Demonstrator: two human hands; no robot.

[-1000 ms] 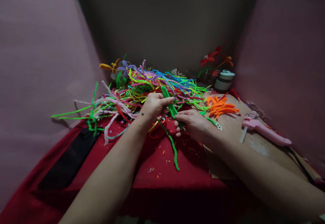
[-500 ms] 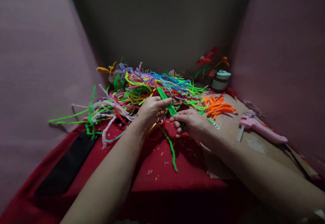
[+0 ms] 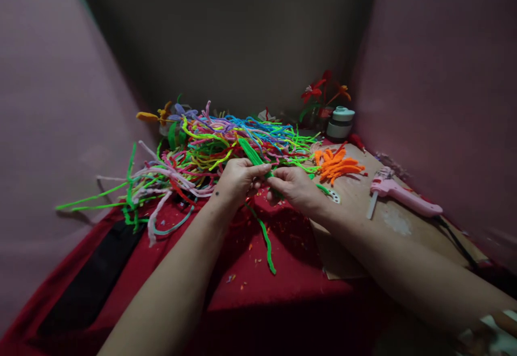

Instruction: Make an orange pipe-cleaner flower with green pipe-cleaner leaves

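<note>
Green pipe cleaner (image 3: pixel 252 156), fuzzy and doubled, is pinched by left hand (image 3: pixel 238 179) and right hand (image 3: pixel 297 186).

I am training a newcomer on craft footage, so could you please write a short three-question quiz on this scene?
1. True or false: both hands grip the same green pipe cleaner piece.
2. Which tool lies on the cardboard sheet at the right? A) scissors B) pink glue gun C) stapler
3. Fill in: the cut pieces beside the multicoloured pipe cleaner pile are ____ in colour.

Key:
1. True: the left hand and the right hand both pinch it.
2. B, the pink glue gun.
3. Orange: the orange pieces.
</note>
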